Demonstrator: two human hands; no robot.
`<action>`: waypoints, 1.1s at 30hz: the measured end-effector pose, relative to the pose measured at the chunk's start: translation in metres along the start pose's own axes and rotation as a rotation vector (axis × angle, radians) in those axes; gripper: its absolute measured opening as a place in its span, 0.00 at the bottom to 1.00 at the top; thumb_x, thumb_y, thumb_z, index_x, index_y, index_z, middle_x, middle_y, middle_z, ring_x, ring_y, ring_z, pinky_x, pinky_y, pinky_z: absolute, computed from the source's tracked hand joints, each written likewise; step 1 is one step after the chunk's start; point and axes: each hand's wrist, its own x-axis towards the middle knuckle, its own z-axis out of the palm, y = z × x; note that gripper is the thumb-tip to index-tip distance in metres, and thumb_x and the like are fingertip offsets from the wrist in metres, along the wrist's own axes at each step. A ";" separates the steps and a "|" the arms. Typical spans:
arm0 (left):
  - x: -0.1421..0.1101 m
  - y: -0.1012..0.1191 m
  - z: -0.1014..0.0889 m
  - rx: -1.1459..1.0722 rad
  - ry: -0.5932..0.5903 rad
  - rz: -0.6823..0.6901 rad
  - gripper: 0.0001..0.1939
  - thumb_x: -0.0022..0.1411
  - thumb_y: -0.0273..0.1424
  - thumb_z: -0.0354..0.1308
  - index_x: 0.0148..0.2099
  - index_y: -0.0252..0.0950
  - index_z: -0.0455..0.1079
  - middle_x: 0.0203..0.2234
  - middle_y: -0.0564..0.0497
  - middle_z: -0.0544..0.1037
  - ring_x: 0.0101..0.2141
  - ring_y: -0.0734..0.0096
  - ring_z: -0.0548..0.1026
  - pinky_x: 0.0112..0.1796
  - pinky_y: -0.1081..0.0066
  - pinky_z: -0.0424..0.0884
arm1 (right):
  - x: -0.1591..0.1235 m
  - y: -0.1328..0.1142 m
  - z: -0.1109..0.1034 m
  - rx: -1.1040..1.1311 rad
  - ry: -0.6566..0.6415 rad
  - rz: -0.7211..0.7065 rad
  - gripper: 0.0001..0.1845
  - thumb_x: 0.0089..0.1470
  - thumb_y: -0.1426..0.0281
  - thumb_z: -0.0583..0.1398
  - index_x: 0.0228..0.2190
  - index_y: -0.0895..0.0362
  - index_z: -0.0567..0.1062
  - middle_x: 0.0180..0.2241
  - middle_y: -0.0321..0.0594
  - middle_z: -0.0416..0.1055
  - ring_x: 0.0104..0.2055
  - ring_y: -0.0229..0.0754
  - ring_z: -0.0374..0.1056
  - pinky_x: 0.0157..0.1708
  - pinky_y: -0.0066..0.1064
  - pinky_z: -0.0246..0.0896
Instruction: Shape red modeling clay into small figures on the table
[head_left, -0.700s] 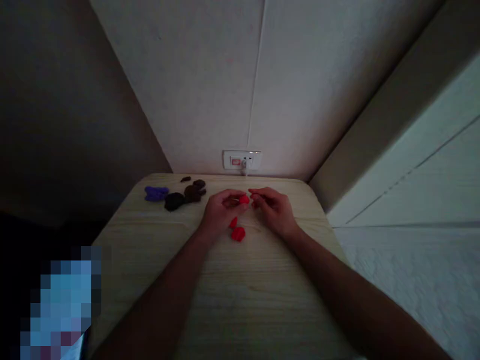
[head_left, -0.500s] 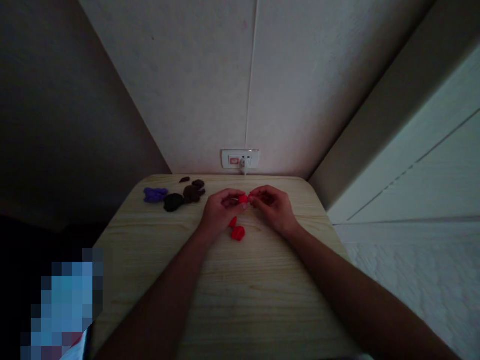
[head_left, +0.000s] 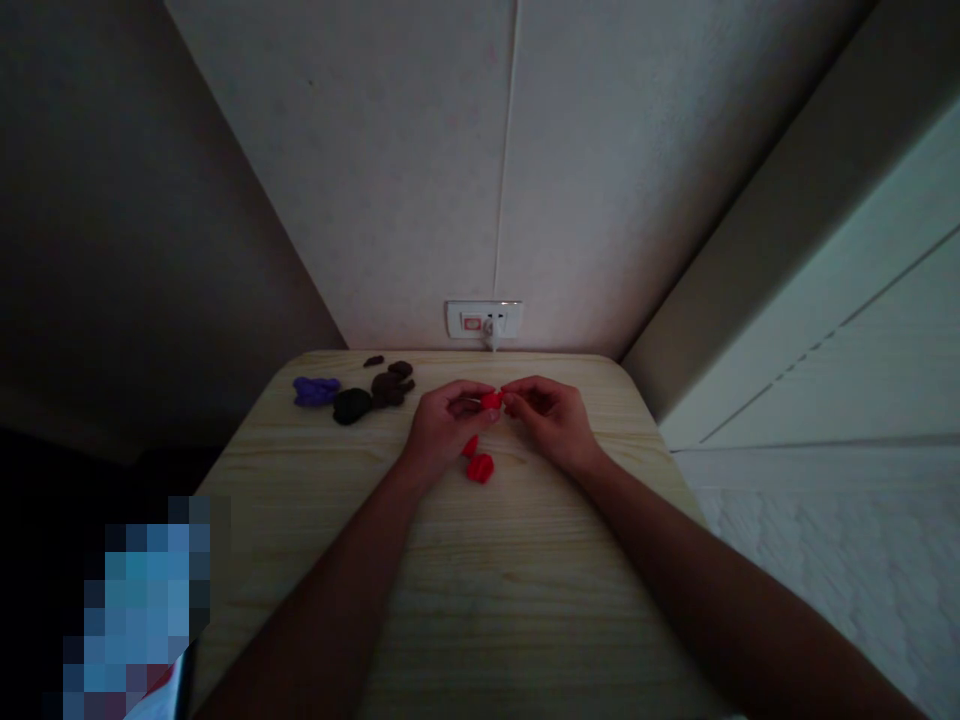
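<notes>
Between my two hands, just above the table, is a small red lump of modelling clay [head_left: 491, 400]. My left hand [head_left: 447, 418] pinches it from the left with thumb and fingers. From the right, the fingertips of my right hand [head_left: 553, 412] close on the lump's edge; the exact bit they grip is partly hidden. On the tabletop below lie a larger red clay piece [head_left: 480, 468] and a smaller pointed red piece [head_left: 470, 446], close beside my left wrist.
Purple clay [head_left: 316, 391], a black clay lump [head_left: 352, 405] and dark brown clay pieces [head_left: 390, 388] lie at the back left of the wooden table [head_left: 465, 590]. Behind it, a wall socket [head_left: 484, 320] holds a plug. A pale panel rises at the right.
Both hands stay at the red clay, with the fingers shifting slightly around it. The whole view has moved a little; the pieces on the table lie as before.
</notes>
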 end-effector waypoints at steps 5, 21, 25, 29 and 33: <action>0.000 -0.001 -0.001 -0.009 -0.007 0.002 0.18 0.45 0.31 0.75 0.40 0.34 0.80 0.33 0.47 0.83 0.33 0.68 0.79 0.37 0.69 0.75 | -0.001 0.001 -0.002 -0.035 -0.014 -0.019 0.13 0.49 0.59 0.71 0.33 0.56 0.82 0.31 0.41 0.80 0.31 0.41 0.74 0.35 0.32 0.71; 0.001 -0.004 -0.002 -0.005 0.003 0.013 0.18 0.43 0.31 0.76 0.39 0.34 0.81 0.32 0.47 0.84 0.32 0.68 0.79 0.36 0.69 0.75 | -0.001 0.002 -0.003 -0.118 -0.048 -0.050 0.10 0.52 0.62 0.69 0.33 0.56 0.81 0.31 0.41 0.80 0.31 0.42 0.75 0.33 0.32 0.71; 0.000 -0.002 -0.001 -0.021 0.007 -0.003 0.19 0.42 0.31 0.77 0.39 0.33 0.80 0.32 0.47 0.84 0.32 0.68 0.79 0.37 0.68 0.75 | -0.002 0.003 -0.002 -0.127 -0.042 -0.039 0.11 0.53 0.62 0.68 0.34 0.56 0.81 0.30 0.41 0.80 0.30 0.41 0.74 0.32 0.31 0.70; -0.001 0.003 0.001 -0.032 0.004 -0.019 0.20 0.43 0.33 0.76 0.40 0.34 0.80 0.33 0.47 0.84 0.33 0.67 0.80 0.38 0.67 0.76 | -0.003 0.002 -0.001 -0.073 -0.023 -0.019 0.13 0.52 0.60 0.69 0.36 0.55 0.80 0.29 0.40 0.79 0.28 0.41 0.73 0.30 0.32 0.70; -0.003 0.007 0.001 -0.036 0.011 -0.035 0.21 0.43 0.34 0.76 0.41 0.34 0.80 0.34 0.46 0.84 0.35 0.65 0.80 0.40 0.65 0.77 | -0.004 -0.001 0.001 -0.036 -0.009 0.014 0.17 0.51 0.58 0.70 0.39 0.54 0.79 0.30 0.40 0.79 0.26 0.42 0.74 0.28 0.32 0.70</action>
